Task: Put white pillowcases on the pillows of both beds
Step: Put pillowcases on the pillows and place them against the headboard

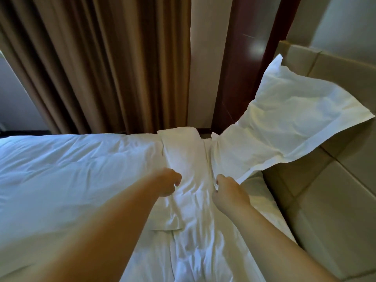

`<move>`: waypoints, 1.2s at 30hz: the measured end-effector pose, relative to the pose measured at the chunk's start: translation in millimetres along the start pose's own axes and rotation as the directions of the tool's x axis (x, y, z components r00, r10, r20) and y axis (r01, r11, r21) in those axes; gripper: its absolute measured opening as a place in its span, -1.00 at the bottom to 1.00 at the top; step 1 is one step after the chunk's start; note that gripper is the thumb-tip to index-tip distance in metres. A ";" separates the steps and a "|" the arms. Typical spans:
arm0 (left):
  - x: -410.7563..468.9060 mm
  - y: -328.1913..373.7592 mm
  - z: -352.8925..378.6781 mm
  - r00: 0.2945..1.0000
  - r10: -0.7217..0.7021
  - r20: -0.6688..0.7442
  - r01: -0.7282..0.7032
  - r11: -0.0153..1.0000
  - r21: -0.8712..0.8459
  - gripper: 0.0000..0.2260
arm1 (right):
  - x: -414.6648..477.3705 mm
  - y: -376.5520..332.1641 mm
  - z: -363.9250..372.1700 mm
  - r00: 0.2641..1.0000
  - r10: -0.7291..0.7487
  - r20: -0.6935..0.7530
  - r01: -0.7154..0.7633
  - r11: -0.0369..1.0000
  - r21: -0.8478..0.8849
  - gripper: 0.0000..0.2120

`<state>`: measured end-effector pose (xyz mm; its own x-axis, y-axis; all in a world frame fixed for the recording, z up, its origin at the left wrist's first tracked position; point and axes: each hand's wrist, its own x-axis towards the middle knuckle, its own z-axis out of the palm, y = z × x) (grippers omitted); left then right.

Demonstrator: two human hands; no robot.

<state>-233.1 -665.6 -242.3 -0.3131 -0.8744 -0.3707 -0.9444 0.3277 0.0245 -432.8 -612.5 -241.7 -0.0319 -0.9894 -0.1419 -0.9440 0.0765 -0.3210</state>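
Both bare forearms reach forward over the bed (61, 169). The left hand (169, 183) hovers over the wrinkled white sheet, fingers curled loosely inward and holding nothing. The right hand (227, 194) is closed in a pinch on the near corner of a white pillowcase (284, 127). From that grip the pillowcase rises up and to the right, its far end resting against the padded beige headboard (335, 200). It looks filled and puffed, with a flat border along its lower edge.

Between the two hands, a second white pillow or folded pillowcase (183, 151) lies flat on the mattress, running away from the person toward the far edge of the bed; which of the two it is cannot be told. A white duvet (71, 159) covers the left part of the bed.

Beyond the bed hang brown curtains (101, 68), with a dark red wooden panel (244, 68) to their right.
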 end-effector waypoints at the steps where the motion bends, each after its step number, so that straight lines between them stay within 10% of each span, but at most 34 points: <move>1: 15.4 -9.9 6.1 1.000 0.000 0.022 0.000 1.000 0.009 -0.70 | 14.1 -3.5 10.1 1.000 0.008 0.011 -0.008 1.000 0.003 -0.82; 24: 231.3 -166.1 173.2 0.991 0.131 -0.005 -0.131 0.991 0.008 -0.58 | 207.4 -96.3 292.7 0.874 0.238 0.423 -0.294 0.953 0.071 -0.53; 29: 252.4 -158.9 170.9 0.976 0.217 0.024 -0.218 0.966 0.135 -0.56 | 234.8 -102.4 289.2 0.642 0.381 0.666 -0.755 0.469 0.459 -0.54; 36: 275.9 -168.0 150.6 0.959 0.230 0.164 -0.271 0.911 0.311 -0.64 | 227.4 -119.5 284.2 0.724 0.277 0.631 -0.622 0.658 0.425 -0.48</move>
<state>-145.7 -908.0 -488.6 -0.5008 -0.7050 -0.5021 -0.7445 0.6468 -0.1656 -233.9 -811.5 -501.8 -0.0772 -0.6173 -0.7829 -0.4618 0.7181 -0.5207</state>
